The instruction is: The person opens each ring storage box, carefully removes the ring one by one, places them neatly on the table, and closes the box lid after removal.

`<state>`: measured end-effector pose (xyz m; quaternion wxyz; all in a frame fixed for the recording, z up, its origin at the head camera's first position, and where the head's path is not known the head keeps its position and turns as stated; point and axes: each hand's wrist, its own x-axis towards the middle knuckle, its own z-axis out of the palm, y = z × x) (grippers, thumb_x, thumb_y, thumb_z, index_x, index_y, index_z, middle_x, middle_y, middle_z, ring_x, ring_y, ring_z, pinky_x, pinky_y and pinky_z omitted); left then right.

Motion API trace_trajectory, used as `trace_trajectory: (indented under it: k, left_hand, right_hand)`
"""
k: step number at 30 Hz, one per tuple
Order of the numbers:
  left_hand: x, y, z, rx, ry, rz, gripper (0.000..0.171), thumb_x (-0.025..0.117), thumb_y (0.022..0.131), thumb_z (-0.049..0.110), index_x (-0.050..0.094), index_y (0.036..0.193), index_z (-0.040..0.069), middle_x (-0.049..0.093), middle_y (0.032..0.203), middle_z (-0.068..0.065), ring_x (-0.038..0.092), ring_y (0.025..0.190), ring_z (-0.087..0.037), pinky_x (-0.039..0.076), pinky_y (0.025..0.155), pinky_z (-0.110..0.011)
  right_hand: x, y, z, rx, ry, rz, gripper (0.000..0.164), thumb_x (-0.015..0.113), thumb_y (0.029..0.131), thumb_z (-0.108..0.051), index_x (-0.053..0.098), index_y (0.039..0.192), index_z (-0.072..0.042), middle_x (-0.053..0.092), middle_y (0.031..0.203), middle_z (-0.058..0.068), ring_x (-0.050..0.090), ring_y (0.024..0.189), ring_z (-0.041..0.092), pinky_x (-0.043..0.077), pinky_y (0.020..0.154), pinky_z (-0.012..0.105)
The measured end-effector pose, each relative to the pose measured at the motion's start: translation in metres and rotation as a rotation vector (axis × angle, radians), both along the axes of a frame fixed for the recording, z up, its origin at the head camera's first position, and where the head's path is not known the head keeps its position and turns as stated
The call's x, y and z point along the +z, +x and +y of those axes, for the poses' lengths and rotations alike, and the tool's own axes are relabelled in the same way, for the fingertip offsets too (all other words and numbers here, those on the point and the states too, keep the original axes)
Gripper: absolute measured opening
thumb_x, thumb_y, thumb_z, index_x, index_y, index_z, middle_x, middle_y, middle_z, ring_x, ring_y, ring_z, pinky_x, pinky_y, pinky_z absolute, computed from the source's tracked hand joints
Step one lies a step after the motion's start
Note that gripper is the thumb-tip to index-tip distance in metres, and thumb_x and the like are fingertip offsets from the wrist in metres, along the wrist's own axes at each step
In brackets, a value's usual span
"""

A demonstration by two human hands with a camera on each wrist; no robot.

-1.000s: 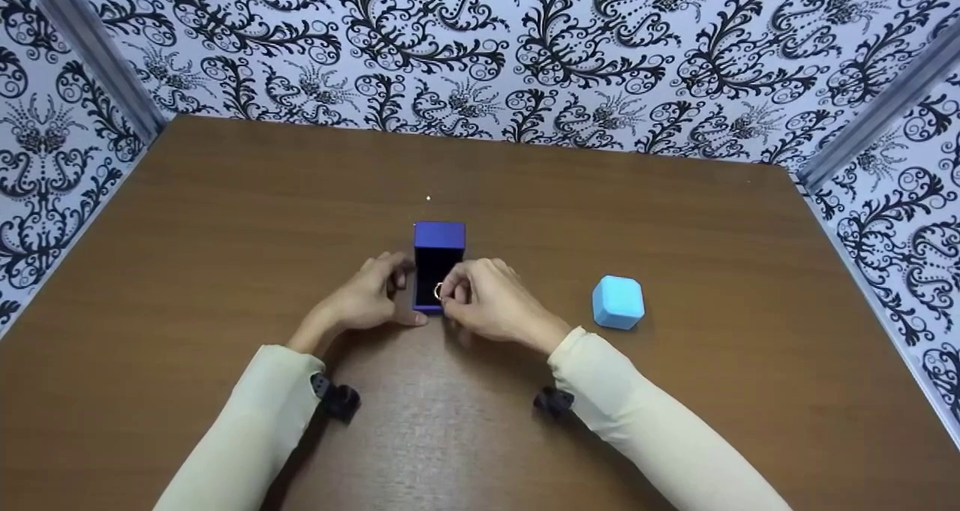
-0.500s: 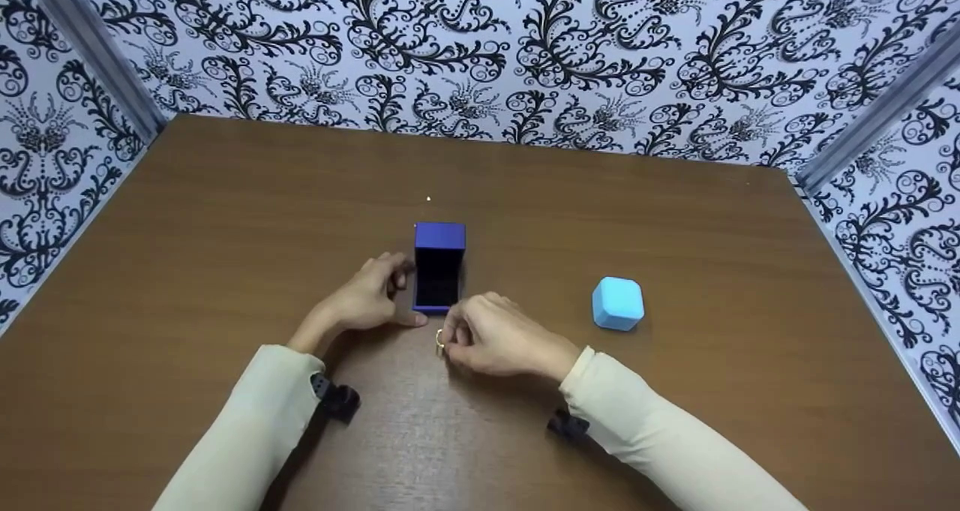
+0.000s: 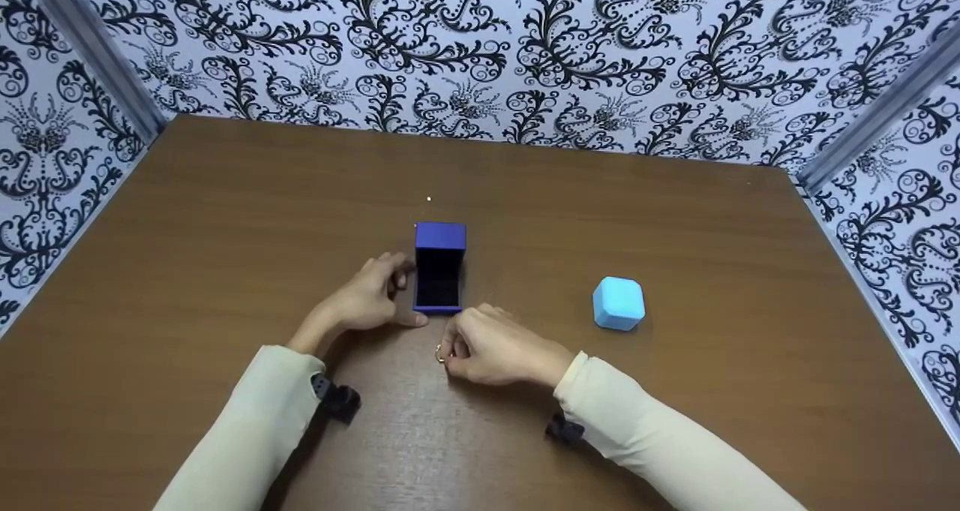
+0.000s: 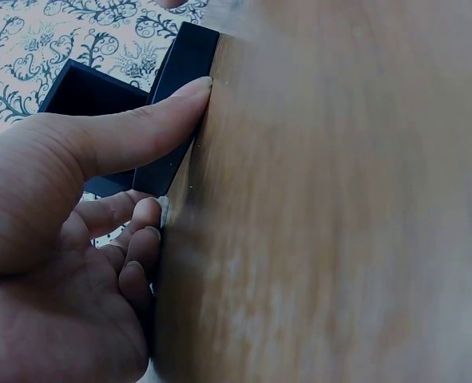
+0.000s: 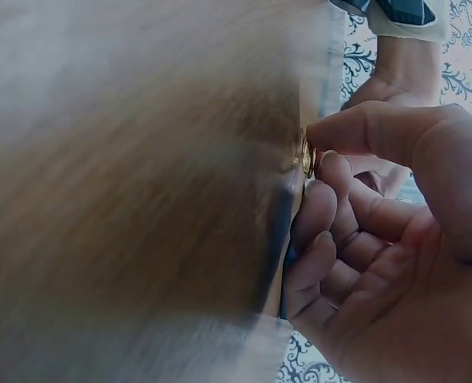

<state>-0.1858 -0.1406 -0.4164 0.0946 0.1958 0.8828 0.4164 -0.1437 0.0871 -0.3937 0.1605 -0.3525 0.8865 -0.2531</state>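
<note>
A small blue ring box (image 3: 440, 235) stands on the table with its lid raised and its dark inside facing me. My left hand (image 3: 369, 295) holds the box at its left side, thumb along the front edge of the base and the other fingers curled by the side. In the left wrist view that thumb (image 4: 152, 132) lies across the base. In front of the box, my right hand (image 3: 491, 348) pinches a gold ring (image 3: 440, 354) between thumb and fingertips, low at the tabletop. The right wrist view shows the ring (image 5: 308, 156) at those fingertips.
A light blue rounded cube (image 3: 619, 303) sits on the table right of the right hand. Behind the ring box is a tiny white speck (image 3: 429, 198). Walls with black scroll patterns (image 3: 465, 61) border the brown wooden table (image 3: 225, 196) at the back and sides.
The right hand has drawn the gold ring out of the box and toward me, down to the tabletop in front. The left hand and the box have stayed in place.
</note>
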Motion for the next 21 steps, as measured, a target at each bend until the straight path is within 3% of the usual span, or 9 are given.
trace_trajectory:
  k: [16,21]
  left_hand:
    - [-0.0002,0.0014,0.0004,0.008,0.011,-0.015,0.056,0.092,0.072,0.017,0.055,0.109,0.000,0.048,0.095,-0.008,0.040,0.092,-0.026,0.033,0.080,-0.037]
    - [-0.0010,0.0011,0.0005,0.006,0.014,-0.004,0.056,0.093,0.072,0.017,0.056,0.109,0.000,0.048,0.094,-0.008,0.040,0.091,-0.026,0.033,0.079,-0.037]
  right_hand:
    - [0.0024,-0.0009,0.0038,-0.007,-0.032,-0.009,0.007,0.071,0.084,-0.012,0.076,0.087,-0.016,0.060,0.064,-0.015,0.052,0.055,-0.002,0.043,0.055,0.022]
    - [0.0070,-0.0035,0.0060,-0.047,-0.052,-0.033,0.004,0.075,0.088,-0.019,0.076,0.090,-0.015,0.061,0.064,-0.013,0.052,0.055,0.000,0.044,0.055,0.024]
